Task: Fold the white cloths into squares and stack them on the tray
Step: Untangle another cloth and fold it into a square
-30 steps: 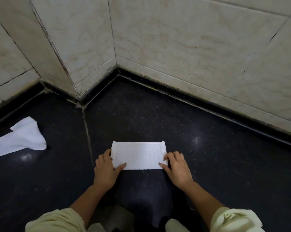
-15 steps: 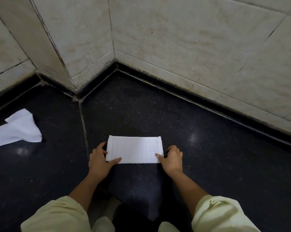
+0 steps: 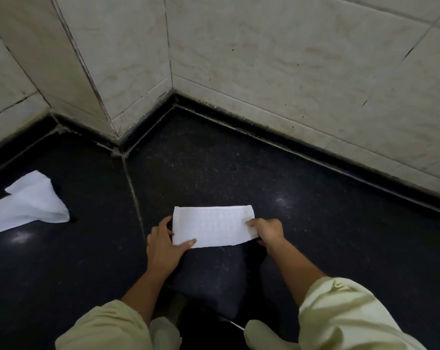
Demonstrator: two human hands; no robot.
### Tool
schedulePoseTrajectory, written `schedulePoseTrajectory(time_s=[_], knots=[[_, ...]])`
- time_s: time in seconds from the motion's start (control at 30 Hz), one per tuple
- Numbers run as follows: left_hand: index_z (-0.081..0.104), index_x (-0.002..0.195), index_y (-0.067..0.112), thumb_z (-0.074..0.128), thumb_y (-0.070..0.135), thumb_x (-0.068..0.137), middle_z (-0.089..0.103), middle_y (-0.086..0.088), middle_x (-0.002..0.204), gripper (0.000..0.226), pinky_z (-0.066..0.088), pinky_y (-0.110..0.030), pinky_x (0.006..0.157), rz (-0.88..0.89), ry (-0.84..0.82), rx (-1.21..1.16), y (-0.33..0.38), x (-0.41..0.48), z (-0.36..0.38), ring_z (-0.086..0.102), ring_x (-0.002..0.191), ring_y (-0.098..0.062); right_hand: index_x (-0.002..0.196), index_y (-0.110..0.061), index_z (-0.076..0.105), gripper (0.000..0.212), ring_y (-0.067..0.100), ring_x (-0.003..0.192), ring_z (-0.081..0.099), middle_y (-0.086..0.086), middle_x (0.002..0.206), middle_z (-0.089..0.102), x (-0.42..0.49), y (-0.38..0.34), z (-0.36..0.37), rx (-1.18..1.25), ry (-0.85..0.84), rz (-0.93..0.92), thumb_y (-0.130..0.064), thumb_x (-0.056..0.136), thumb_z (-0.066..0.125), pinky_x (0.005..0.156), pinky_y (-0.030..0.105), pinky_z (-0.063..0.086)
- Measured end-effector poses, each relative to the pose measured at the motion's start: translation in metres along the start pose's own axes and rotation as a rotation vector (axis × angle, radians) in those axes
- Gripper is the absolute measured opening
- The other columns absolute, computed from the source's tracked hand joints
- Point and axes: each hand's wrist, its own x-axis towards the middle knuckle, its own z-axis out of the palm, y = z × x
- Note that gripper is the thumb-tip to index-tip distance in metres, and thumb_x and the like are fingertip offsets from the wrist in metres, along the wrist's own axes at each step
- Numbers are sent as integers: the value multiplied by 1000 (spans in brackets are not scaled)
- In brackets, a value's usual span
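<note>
**Half-fold coming on the rectangle**

We take the pale grout seam (image 3: pixel 134 195) across the dark speckled stone worktop (image 3: pixel 327 236) as our marker. Well to the left of it lies a loose, crumpled white cloth (image 3: pixel 29 205), not yet folded and touched by neither hand.

Just right of the seam, our left hand (image 3: pixel 163 246) holds the near left corner of the long folded white cloth (image 3: pixel 211 229). The thumb lies flat on top and the fingers curl against the short edge. The cloth lies flat on the worktop, close to the right of the seam, its long sides running left to right. It is a rectangle, not a square.

Farther right of the seam, our right hand (image 3: pixel 268 229) is closed on the cloth's other short end, fingers curled over it, and that end looks slightly raised.

We judge that we are at the last fold of this piece. The next move calls for carrying the right end over to the left end while the left hand pins its corner, then matching the edges and pressing the crease. The thin fabric may skew or slide on the smooth stone if the pin loosens.

No tray shows anywhere, so we cannot say where the stack goes.
</note>
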Motion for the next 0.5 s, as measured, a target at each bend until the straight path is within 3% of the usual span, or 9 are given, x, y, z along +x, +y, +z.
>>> schedulePoseTrajectory(time_s=[0.13, 0.27, 0.5], knots=[[41, 138, 23, 80, 36, 73, 46, 3, 101, 77, 48, -36, 87, -27, -43, -98, -4, 6, -5, 50, 99, -18, 92, 2, 66, 17, 23, 84, 61, 12, 92, 66, -7, -7, 2, 97, -30, -43, -10, 80, 69, 72, 34, 51], [43, 138, 17, 81, 22, 75, 54, -4, 101, 74, 45, -26, 76, -33, -95, -166, -9, 12, -11, 56, 88, -15, 78, -7, 63, 7, 21, 80, 61, 9, 85, 66, -20, -16, 13, 30, -128, -225, -7, 79, 71, 67, 30, 50], [45, 135, 19, 81, 22, 75, 54, -3, 100, 70, 45, -25, 77, -25, -92, -185, -10, 13, -9, 56, 89, -15, 79, -11, 62, 12, 19, 79, 62, 6, 84, 66, -39, -28, 53, -54, -252, -324, -8, 78, 74, 64, 28, 50]])
